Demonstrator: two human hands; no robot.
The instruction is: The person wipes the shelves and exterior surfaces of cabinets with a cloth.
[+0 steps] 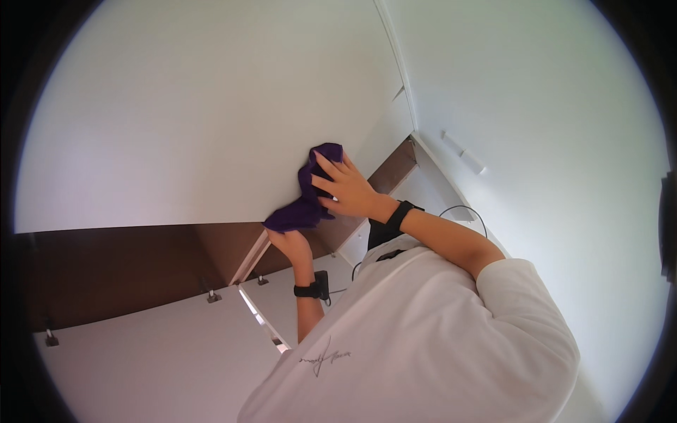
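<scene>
A crumpled purple cloth (305, 209) lies against a broad white panel (211, 116), with one end hanging at the panel's lower edge. My right hand (346, 185) presses the cloth's upper part to that surface, its fingers spread over the fabric. At the lower end, my left hand (290, 244) holds the cloth by the panel's edge; most of its fingers are hidden beneath the fabric. Each wrist wears a black strap, and the left one carries a small black device (321, 285) with a cable.
Below the panel's edge is a brown cabinet interior (132, 269) with a divider (251, 256). Metal hinges (213, 296) join it to open white doors (148, 365). To the right rises a white wall (555, 132) with a white fitting (463, 152). A thin black cable (478, 214) loops near my right arm.
</scene>
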